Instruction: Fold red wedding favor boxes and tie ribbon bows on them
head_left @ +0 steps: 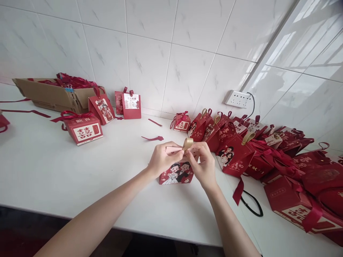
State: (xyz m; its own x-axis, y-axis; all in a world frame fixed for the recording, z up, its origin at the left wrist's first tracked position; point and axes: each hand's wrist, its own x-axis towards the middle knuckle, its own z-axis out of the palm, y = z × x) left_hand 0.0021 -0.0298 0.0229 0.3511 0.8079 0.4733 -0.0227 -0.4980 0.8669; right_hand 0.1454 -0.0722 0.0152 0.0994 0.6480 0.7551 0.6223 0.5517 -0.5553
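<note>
A red gift box point(177, 174) printed with a cartoon couple stands on the white table in front of me. A loop of gold ribbon point(188, 143) rises from its top edge. My left hand point(166, 157) grips the box's top from the left, thumb at the base of the loop. From the right, my right hand point(203, 161) pinches at the same spot, fingers closed by the ribbon. Both hands hide most of the box's upper part, and the fastening under the fingertips cannot be made out.
Many finished-looking red boxes, one with a gold loop point(233, 156), crowd the right side. A cardboard carton point(50, 98) of red ribbons stands back left, near a ribbon-tied box point(85, 129). Ribbon scraps point(152, 138), a black cord loop point(253, 204) and a wall socket strip point(239, 99) are also there.
</note>
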